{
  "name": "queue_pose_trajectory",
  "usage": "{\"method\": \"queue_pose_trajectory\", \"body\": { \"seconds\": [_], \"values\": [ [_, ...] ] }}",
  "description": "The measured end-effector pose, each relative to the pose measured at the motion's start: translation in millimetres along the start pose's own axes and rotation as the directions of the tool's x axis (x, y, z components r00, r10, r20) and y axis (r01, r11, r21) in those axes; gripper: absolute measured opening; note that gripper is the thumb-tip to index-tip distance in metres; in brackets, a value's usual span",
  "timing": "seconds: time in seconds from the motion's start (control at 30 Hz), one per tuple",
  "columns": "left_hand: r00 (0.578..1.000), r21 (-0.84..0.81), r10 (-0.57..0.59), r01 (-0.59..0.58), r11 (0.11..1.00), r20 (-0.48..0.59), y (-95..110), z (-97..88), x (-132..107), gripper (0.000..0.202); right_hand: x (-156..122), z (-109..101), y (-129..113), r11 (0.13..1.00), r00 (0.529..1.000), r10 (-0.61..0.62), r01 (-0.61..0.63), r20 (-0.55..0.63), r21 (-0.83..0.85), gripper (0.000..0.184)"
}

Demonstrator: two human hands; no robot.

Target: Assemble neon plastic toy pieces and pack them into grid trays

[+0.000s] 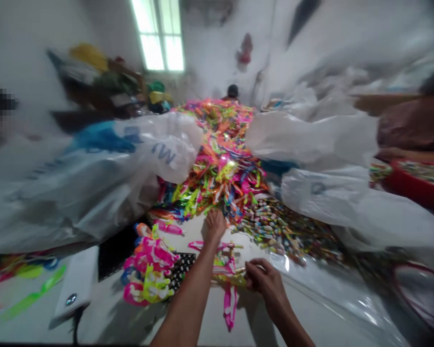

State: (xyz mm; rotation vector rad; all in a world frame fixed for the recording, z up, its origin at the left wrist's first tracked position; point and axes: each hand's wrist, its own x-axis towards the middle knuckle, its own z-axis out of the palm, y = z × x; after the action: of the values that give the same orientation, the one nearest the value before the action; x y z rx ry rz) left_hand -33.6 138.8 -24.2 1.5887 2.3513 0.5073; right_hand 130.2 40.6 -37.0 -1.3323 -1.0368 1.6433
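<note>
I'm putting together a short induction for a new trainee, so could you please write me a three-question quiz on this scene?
1. Which hand is closer to the large heap of bright pieces?
2. True or false: a red container stands towards the right edge of the picture.
3. The long piece seen below and to the left of the right hand is mainly: A, green; B, pink; C, blue.

Key:
1. The left hand, which reaches to the near edge of the heap.
2. True.
3. B, pink.
</note>
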Motion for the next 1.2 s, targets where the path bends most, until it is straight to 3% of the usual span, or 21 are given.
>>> {"method": "queue_pose_trajectory", "body": {
  "seconds": [0.13, 0.27, 0.43, 0.53, 0.57, 0.63, 0.67, 0.73, 0.8, 0.87, 0.93, 1.0, 1.07, 1.1, 1.2],
  "values": [
    [0.999, 0.008, -0.027, 0.027, 1.0, -0.043, -0.3, 3.2, 7.9, 0.039, 3.3, 10.8, -1.6, 0.999, 0.999, 0.045, -0.045, 0.005, 0.019, 0.039],
    [0.992, 0.024, 0.042, -0.039, 0.999, -0.12, 7.4, -17.4, 6.4, 0.042, 7.7, 15.8, -5.2, 0.998, 0.999, 0.047, -0.047, 0.0, 0.044, 0.039],
    [0.966, 0.0, 0.158, -0.162, 0.987, -0.205, 29.0, -63.2, -32.8, 0.031, 9.3, 20.9, -3.8, 0.961, 0.994, 0.102, -0.106, 0.032, 0.256, 0.04],
    [0.943, -0.122, 0.169, -0.211, 0.97, -0.287, 28.9, -78.4, -66.3, 0.018, 4.9, 23.2, -6.5, 0.982, 0.993, 0.08, -0.092, 0.082, 0.164, 0.037],
    [0.956, -0.204, 0.148, -0.202, 0.958, -0.253, 24.5, -77.3, -76.3, 0.016, 4.0, 22.8, -8.1, 0.989, 0.993, 0.076, -0.087, 0.093, 0.119, 0.037],
    [0.984, -0.478, 0.174, -0.137, 0.867, 0.033, 10.5, -64.7, -94.0, 0.016, 3.8, 18.6, -11.7, 0.997, 0.994, 0.05, -0.056, 0.098, 0.061, 0.04],
    [0.957, -0.622, 0.228, -0.071, 0.779, 0.177, 2.1, -54.5, -101.4, 0.018, 4.1, 14.5, -13.4, 0.998, 0.995, 0.027, -0.032, 0.095, 0.047, 0.042],
    [0.886, -0.754, 0.299, 0.082, 0.652, 0.354, -14.5, -31.8, -112.4, 0.025, 5.8, 2.1, -16.8, 1.0, 0.997, -0.019, 0.018, 0.077, 0.022, 0.041],
    [0.877, -0.761, 0.266, 0.157, 0.629, 0.401, -28.3, -13.3, -116.2, 0.031, 9.8, -15.1, -20.6, 0.997, 0.998, -0.06, 0.061, 0.035, -0.043, 0.036],
    [0.904, -0.746, 0.227, 0.135, 0.652, 0.361, -37.3, -3.0, -112.3, 0.032, 17.1, -34.5, -25.7, 0.969, 0.99, -0.135, 0.124, -0.039, -0.216, 0.025],
    [0.922, -0.742, 0.239, 0.072, 0.667, 0.305, -40.7, 0.5, -103.4, 0.03, 26.8, -52.2, -32.3, 0.82, 0.956, -0.277, 0.184, -0.095, -0.541, 0.015],
    [0.927, -0.731, 0.25, 0.036, 0.681, 0.279, -39.0, 0.3, -95.0, 0.028, 37.1, -64.7, -38.7, 0.447, 0.923, -0.384, 0.15, -0.038, -0.882, 0.017],
    [0.935, -0.701, 0.234, 0.023, 0.713, 0.268, -34.6, -2.5, -92.0, 0.026, 46.0, -70.9, -42.7, 0.074, 0.927, -0.367, 0.103, 0.069, -0.992, 0.025],
    [0.941, -0.68, 0.212, 0.027, 0.732, 0.265, -31.9, -4.6, -92.9, 0.026, 49.9, -72.2, -43.4, -0.043, 0.936, -0.332, 0.105, 0.113, -0.994, 0.028],
    [0.951, -0.663, 0.176, 0.038, 0.748, 0.253, -25.3, -11.4, -101.1, 0.027, 60.7, -72.1, -40.6, -0.165, 0.938, -0.279, 0.163, 0.205, -0.973, 0.036]
  ]
}}
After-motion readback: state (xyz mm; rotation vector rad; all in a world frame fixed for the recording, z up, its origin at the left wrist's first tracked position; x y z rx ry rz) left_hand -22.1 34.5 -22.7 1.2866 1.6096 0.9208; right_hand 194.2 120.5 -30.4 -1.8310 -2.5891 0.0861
